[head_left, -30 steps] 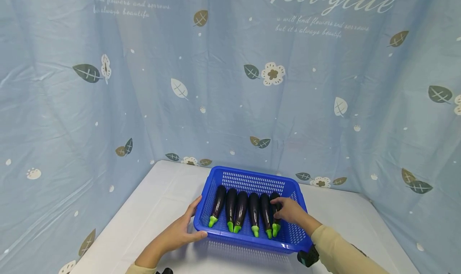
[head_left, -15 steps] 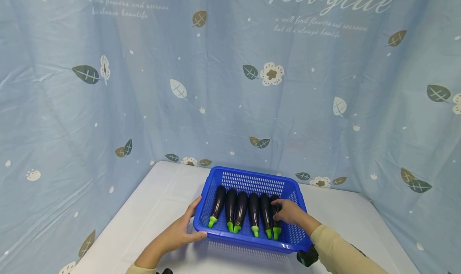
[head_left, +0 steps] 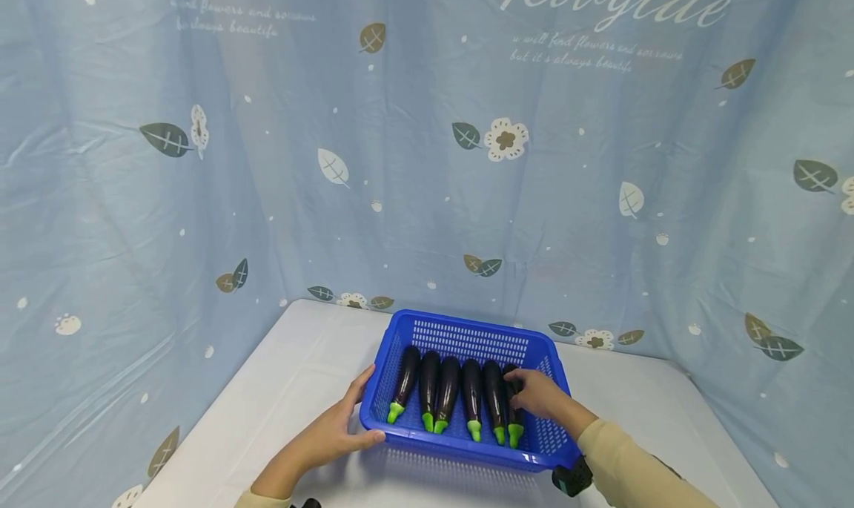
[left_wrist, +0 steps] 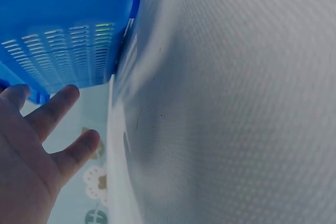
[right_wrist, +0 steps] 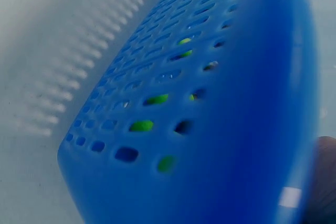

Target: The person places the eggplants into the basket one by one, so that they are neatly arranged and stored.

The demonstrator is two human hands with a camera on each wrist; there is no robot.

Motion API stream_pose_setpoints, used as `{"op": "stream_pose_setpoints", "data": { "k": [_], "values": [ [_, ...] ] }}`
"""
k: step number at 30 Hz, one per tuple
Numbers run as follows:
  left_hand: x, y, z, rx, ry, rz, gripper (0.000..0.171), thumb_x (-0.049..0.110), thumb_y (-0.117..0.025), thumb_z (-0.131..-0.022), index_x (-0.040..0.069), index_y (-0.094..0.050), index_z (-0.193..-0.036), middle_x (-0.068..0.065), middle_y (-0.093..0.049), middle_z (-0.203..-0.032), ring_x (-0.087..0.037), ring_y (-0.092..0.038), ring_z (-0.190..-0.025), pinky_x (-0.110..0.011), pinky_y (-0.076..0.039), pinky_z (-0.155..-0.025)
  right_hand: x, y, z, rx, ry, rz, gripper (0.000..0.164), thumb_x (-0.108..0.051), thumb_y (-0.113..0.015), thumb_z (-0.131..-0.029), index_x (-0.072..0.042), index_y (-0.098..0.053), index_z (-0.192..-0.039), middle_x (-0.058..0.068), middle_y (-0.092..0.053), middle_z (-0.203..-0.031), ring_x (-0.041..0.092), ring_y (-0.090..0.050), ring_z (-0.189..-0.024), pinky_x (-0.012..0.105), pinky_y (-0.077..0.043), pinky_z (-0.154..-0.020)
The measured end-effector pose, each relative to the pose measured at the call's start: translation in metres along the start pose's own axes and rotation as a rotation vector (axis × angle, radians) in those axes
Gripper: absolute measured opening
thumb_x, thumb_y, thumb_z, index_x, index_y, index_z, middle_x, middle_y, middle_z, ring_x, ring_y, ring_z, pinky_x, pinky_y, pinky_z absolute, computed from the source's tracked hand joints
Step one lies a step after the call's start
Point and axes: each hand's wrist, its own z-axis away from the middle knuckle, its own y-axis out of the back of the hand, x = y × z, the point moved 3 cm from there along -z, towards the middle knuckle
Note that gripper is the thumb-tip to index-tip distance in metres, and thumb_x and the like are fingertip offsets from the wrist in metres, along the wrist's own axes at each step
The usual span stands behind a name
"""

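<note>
In the head view a blue plastic basket holds several dark purple eggplants, laid side by side with their green stem ends towards me. My right hand reaches over the basket's right side, its fingers and thumb on the rightmost eggplant, gripping it and covering part of its upper half. At the basket's left front corner is my left hand, thumb by the front rim and fingers along the left side. The left wrist view shows this left hand with fingers spread and fairly straight beside the basket wall.
A white-covered table carries the basket. Behind and on both sides hangs a blue curtain printed with leaves and flowers. Green stem ends show through the slotted basket wall in the right wrist view.
The rightmost eggplant has slid slightly towards me, its green end now nearer the front rim. My right hand has moved slightly with it. The left hand and the basket have stayed put.
</note>
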Motion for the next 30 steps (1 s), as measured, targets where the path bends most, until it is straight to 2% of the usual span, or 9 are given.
{"op": "stream_pose_setpoints", "data": {
  "k": [7, 17, 20, 26, 30],
  "values": [
    [0.001, -0.001, -0.001, -0.001, 0.011, -0.002, 0.108, 0.046, -0.077, -0.087, 0.026, -0.005, -0.165, -0.019, -0.033, -0.162, -0.044, -0.036, -0.145, -0.072, -0.029, -0.109, 0.002, 0.005, -0.001, 0.018, 0.026, -0.005, 0.044, 0.003, -0.072, -0.08, 0.001, -0.068, -0.125, 0.026, -0.065, -0.126, 0.04, -0.063, -0.113, 0.062, -0.047, -0.099],
    [0.0, -0.001, 0.0, 0.001, 0.002, -0.002, 0.108, 0.045, -0.077, -0.088, 0.024, -0.005, -0.165, -0.018, -0.032, -0.162, -0.043, -0.037, -0.144, -0.072, -0.029, -0.109, 0.007, 0.01, 0.001, 0.051, 0.052, -0.042, 0.039, -0.001, -0.072, -0.085, -0.002, -0.069, -0.124, 0.025, -0.064, -0.127, 0.048, -0.059, -0.118, 0.063, -0.05, -0.095],
    [0.0, -0.001, 0.0, 0.001, 0.001, -0.006, 0.108, 0.044, -0.077, -0.088, 0.024, -0.004, -0.165, -0.018, -0.032, -0.163, -0.043, -0.037, -0.144, -0.072, -0.029, -0.11, 0.007, 0.012, 0.002, 0.059, 0.049, -0.067, 0.038, -0.001, -0.072, -0.086, -0.002, -0.069, -0.124, 0.025, -0.065, -0.124, 0.043, -0.063, -0.111, 0.058, -0.054, -0.09],
    [-0.001, -0.001, -0.001, -0.006, -0.013, 0.0, 0.108, 0.043, -0.077, -0.088, 0.023, -0.004, -0.165, -0.018, -0.032, -0.163, -0.043, -0.037, -0.144, -0.072, -0.028, -0.11, 0.007, 0.015, 0.004, 0.055, 0.016, -0.146, 0.038, 0.0, -0.071, -0.087, -0.002, -0.069, -0.125, 0.024, -0.064, -0.122, 0.021, -0.068, -0.082, 0.039, -0.06, -0.072],
    [-0.002, 0.0, -0.002, 0.001, -0.011, -0.002, 0.108, 0.044, -0.077, -0.088, 0.022, -0.004, -0.165, -0.018, -0.032, -0.163, -0.043, -0.037, -0.145, -0.072, -0.028, -0.11, 0.008, 0.018, 0.006, 0.051, 0.023, -0.195, 0.036, 0.001, -0.069, -0.09, -0.002, -0.068, -0.126, 0.025, -0.063, -0.125, 0.022, -0.07, -0.082, 0.035, -0.061, -0.071]
  ]
}}
